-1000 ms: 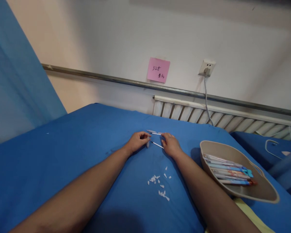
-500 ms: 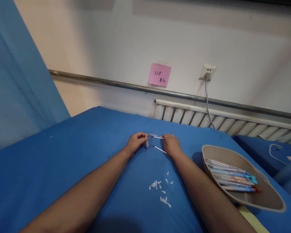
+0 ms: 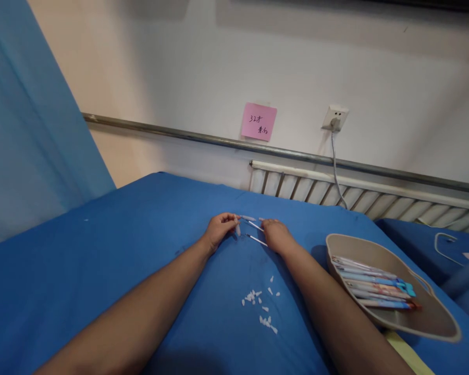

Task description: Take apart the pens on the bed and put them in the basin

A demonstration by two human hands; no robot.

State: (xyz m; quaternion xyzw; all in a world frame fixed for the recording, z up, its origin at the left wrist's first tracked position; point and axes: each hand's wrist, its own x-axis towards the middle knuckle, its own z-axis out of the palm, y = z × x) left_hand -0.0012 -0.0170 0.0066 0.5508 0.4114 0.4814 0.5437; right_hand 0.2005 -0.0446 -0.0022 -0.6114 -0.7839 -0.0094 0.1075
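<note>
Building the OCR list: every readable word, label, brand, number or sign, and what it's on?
"32", then a handwritten character I can't confirm: pink note on the wall, top line.
Second line, same note: handwritten, too unclear to read.
Pens in the bin: coloured prints, any lettering too small or blurred.
White stick at the right hand: none readable.
Wall socket: none readable.

On the tabletop [image 3: 160, 219], the left hand [image 3: 219, 232] and right hand [image 3: 276, 235] face each other, a tube [image 3: 237, 228] at the left hand's fingertips. Two pen refills [image 3: 257, 240] reach from the right hand toward the left. Nearer, between the forearms, lie loose tips [image 3: 253, 297]. A basket [image 3: 435, 315] stands right of the right forearm, pens [image 3: 375, 285] inside. Behind the tabletop is a radiator [image 3: 285, 183].
</note>
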